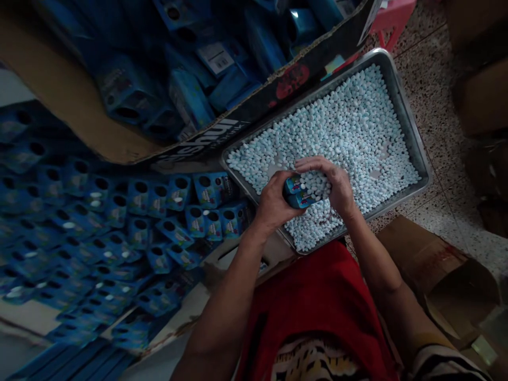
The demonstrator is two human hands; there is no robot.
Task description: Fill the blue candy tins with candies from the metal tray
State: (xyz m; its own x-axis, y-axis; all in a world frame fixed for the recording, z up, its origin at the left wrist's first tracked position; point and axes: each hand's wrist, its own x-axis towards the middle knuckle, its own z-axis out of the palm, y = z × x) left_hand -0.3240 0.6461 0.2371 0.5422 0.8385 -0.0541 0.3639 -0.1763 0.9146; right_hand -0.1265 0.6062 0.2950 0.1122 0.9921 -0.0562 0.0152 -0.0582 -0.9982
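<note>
My left hand [273, 203] is wrapped round two small blue cartons [298, 199] held side by side over the near part of a metal tray [425, 177]. Against their ends my right hand [340, 185] curves, cupping a heap of small white pellets [317, 184] that look like mint candies. The cartons' openings are hidden behind this heap. Many more pale blue-white pellets [341, 127] cover most of the tray's bottom.
Rows of blue cartons [138, 233] with round holes stand at the left, some with pellets in or on them. Behind, a large cardboard box [115, 143] holds more blue cartons. An opened cardboard box [428, 259] lies at the right; a pink stool [391, 16] is at the back.
</note>
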